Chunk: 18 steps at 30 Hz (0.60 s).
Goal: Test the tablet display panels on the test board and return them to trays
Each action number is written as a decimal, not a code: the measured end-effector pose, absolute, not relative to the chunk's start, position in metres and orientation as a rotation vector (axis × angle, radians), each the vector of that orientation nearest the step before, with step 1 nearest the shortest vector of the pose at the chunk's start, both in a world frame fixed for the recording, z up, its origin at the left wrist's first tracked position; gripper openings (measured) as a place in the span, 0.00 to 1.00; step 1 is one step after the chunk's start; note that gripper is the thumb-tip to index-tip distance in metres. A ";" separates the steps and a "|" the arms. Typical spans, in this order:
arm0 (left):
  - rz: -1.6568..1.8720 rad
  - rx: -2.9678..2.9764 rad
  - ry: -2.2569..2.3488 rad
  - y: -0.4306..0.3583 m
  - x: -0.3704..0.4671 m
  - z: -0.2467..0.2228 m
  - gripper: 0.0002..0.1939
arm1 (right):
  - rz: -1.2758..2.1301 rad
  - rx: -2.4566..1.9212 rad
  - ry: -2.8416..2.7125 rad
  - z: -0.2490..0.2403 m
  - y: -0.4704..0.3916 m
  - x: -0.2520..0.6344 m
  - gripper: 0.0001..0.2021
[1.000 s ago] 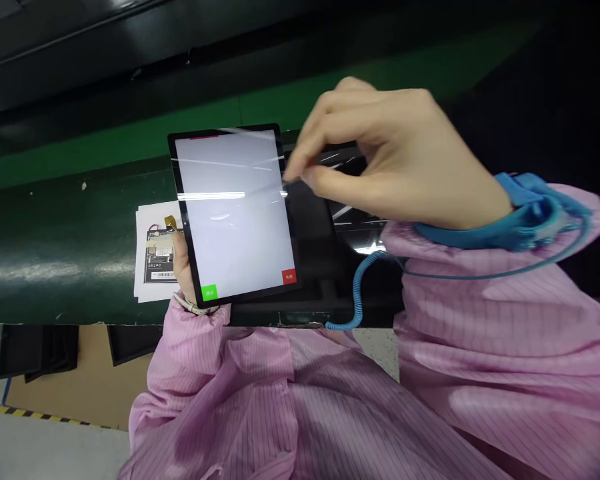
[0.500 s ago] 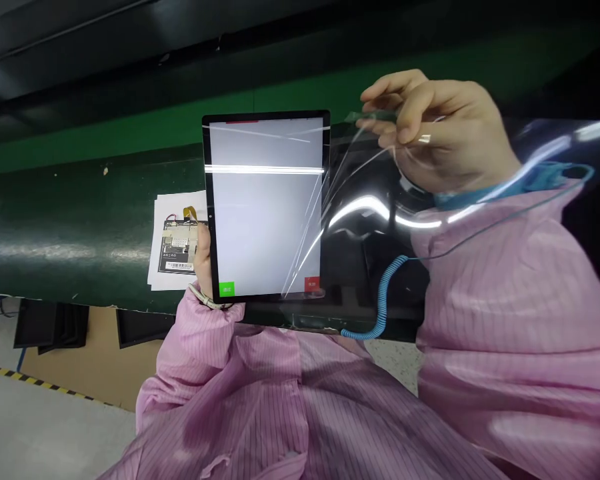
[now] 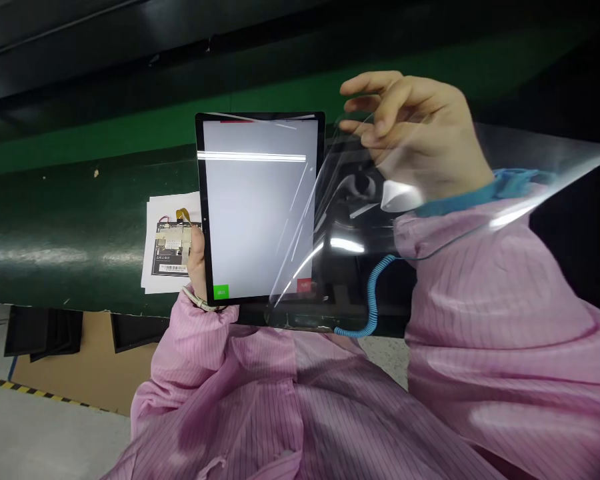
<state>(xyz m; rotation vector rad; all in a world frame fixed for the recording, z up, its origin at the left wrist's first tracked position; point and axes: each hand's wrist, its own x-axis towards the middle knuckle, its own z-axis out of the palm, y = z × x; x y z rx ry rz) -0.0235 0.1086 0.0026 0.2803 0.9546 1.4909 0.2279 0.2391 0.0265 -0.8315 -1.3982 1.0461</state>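
Observation:
My left hand [image 3: 197, 263] grips the left edge of a tablet [image 3: 260, 220], thumb at the side and the other fingers hidden behind it. The screen is lit pale grey, with a green box at its lower left and a red one at its lower right. To the right, my right hand [image 3: 420, 133] pinches a large clear plastic film [image 3: 347, 245] between thumb and fingers. This film bows across my wrist and forearm, and its left part overlaps the tablet's right side in view; whether it touches the glass I cannot tell.
White paper sheets [image 3: 153, 273] lie left of the tablet, under an opened device with a battery and circuit board [image 3: 173, 250]. A blue wrist strap [image 3: 460, 201] with a coiled cord [image 3: 373, 293] circles my right wrist. Black trays [image 3: 30, 330] sit below the green bench [image 3: 70, 233].
The film has swung further right and spread wider over my right forearm. My right hand has shifted slightly left in view, as have the tablet and papers.

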 end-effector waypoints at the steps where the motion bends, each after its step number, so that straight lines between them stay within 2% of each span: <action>1: 1.508 0.308 0.960 0.108 -0.024 0.000 0.18 | 1.000 -0.851 -1.450 0.032 0.234 0.222 0.14; 4: 1.523 0.356 0.985 0.106 -0.025 -0.006 0.17 | 0.750 -1.014 -1.726 0.047 0.222 0.203 0.10; 9: 1.506 0.423 1.001 0.103 -0.029 -0.015 0.24 | 0.185 -1.303 -1.746 0.061 0.191 0.171 0.31; 12: 1.446 0.433 1.014 0.102 -0.028 -0.013 0.31 | 0.219 -1.250 -1.912 0.058 0.166 0.155 0.37; 15: 1.429 0.471 0.962 0.098 -0.023 -0.008 0.36 | 0.325 -1.127 -2.184 0.048 0.149 0.141 0.50; 17: 1.435 0.508 0.909 0.096 -0.020 -0.005 0.32 | 0.312 -1.092 -2.276 0.040 0.145 0.134 0.53; 18: 1.440 0.520 0.890 0.095 -0.020 -0.004 0.28 | 0.281 -1.087 -2.301 0.036 0.144 0.132 0.51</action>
